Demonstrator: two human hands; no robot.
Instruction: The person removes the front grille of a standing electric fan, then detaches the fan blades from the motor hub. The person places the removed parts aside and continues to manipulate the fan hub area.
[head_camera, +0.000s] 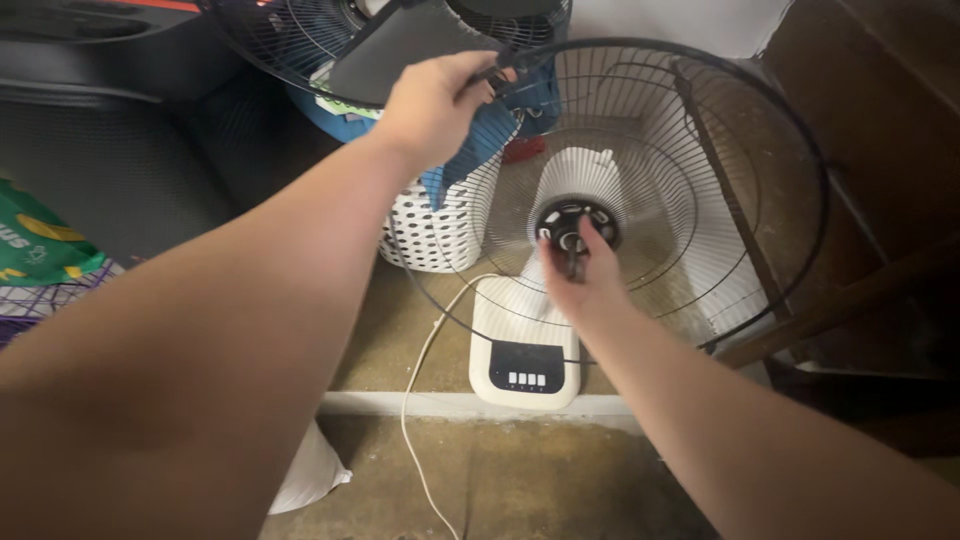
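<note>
Landmark: the white fan body (525, 340), which is lying on its back on the concrete floor (540, 480), control panel toward the camera.
Rear grille: the black wire guard (700, 200) is sitting around the motor hub (575, 222), seemingly in place on the fan body, though how firmly it is seated cannot be told.
Left hand: the left hand (435, 100) is closing around the guard's top rim, above and left of the fan body, steadying it.
Right hand: the right hand (570, 275) is pinching at the motor hub, fingers pressed together on the centre; whether it is holding a nut or the bare spindle cannot be told, as the hand is blurred.
Blades: none are showing on the hub, so by my judgement the blade and front cover are not mounted.
Second grille: another wire guard (290, 45) is leaning behind the white dotted basket (440, 225), up and left of the fan body, apart from the fan.
Cord: the white power cable (415, 400) is trailing from the fan body's left side across the floor, toward the camera.
Stage: judged mid-way, the hub fastening being worked on.
</note>
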